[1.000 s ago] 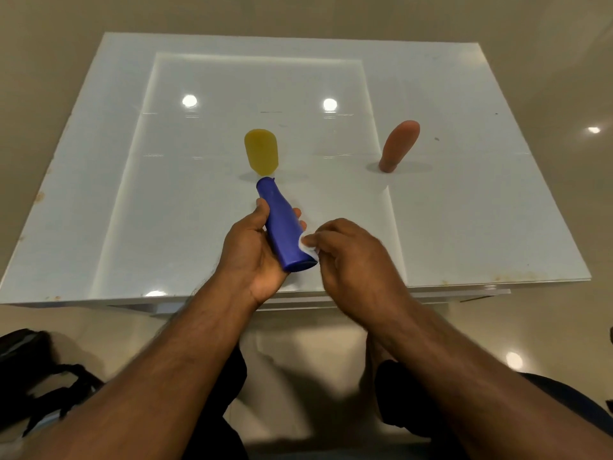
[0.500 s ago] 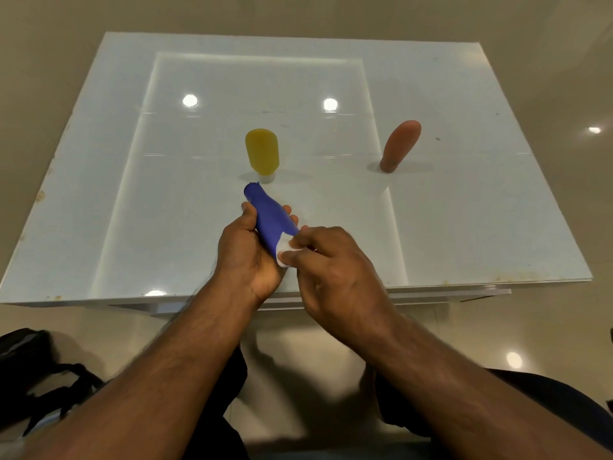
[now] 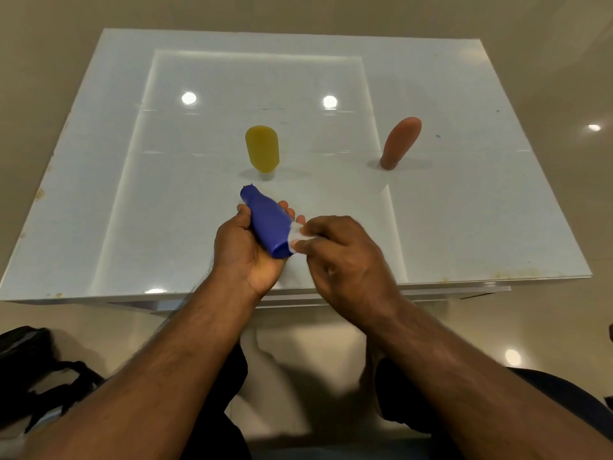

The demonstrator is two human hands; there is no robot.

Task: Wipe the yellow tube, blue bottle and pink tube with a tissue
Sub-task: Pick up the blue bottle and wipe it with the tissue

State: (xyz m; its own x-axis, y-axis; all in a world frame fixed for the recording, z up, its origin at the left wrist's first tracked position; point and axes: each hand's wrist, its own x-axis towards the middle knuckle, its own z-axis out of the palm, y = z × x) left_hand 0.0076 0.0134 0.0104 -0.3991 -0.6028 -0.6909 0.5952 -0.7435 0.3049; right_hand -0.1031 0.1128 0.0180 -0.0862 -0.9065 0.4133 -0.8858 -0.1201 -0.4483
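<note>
My left hand (image 3: pixel 245 247) grips the blue bottle (image 3: pixel 267 224), which lies tilted with its narrow cap end pointing away from me. My right hand (image 3: pixel 345 260) pinches a small white tissue (image 3: pixel 296 239) and presses it against the bottle's lower right side near its base. The yellow tube (image 3: pixel 262 148) stands upright on its cap just beyond the bottle. Farther right, the pink tube (image 3: pixel 399 142) stands on its cap too, leaning to the right.
The white glossy table (image 3: pixel 464 210) carries a raised inner panel with ceiling-light reflections. A black bag (image 3: pixel 36 366) lies on the floor at the lower left. My knees show below the table's near edge.
My right hand slid the tissue along the bottle's lower end, first up over it and then back to the right side. The bottle shifted slightly in my left hand.
</note>
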